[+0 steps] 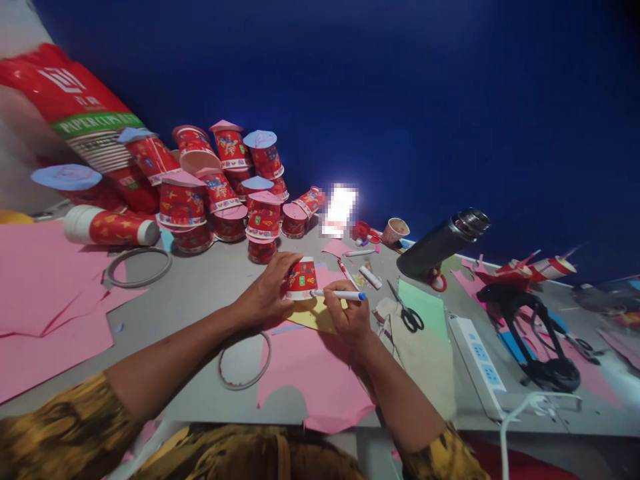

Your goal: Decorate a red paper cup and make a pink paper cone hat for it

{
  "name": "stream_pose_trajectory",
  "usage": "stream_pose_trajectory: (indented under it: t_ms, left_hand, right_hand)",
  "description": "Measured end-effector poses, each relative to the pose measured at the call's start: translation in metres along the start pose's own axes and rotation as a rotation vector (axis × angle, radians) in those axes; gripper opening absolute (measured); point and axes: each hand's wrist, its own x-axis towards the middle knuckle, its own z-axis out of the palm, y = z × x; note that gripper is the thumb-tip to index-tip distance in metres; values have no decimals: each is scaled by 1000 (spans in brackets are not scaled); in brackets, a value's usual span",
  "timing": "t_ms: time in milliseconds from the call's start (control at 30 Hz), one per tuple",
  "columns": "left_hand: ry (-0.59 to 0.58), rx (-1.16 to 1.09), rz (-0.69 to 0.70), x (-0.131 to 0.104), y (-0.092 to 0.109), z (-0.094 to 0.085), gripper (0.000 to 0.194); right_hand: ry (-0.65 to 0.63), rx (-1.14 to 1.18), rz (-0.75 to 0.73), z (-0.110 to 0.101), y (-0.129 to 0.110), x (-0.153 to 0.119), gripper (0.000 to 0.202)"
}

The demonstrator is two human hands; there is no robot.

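Note:
My left hand (265,291) is wrapped round the left side of a red paper cup (303,275) with a white rim at the bottom. In my right hand (350,317) is a white marker (341,294) with a blue end, its tip at the cup's lower white edge. Under the cup and hands lie a yellow sheet (313,313) and cut pink paper (310,373). A grey ring (244,384) rests on the table just left of the pink paper. Black scissors (412,320) lie right of my right hand.
Stacked red cups (183,203) with pink and blue paper tops stand at the back left. Pink sheets (50,287) cover the left side. On the right are a dark flask (440,243), a power strip (477,363), and a black headset-like frame (530,340).

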Motion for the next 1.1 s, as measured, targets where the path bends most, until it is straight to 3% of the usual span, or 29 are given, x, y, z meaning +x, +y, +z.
stream_pose_trajectory:
  t_ms: [367, 1100]
  left_hand:
    - [-23, 31, 13, 0, 2, 0, 98]
    - [-40, 46, -19, 0, 4, -2, 93]
  right_hand:
    - [-26, -53, -43, 2, 3, -1, 16]
    - [-60, -59, -90, 2, 1, -1, 11]
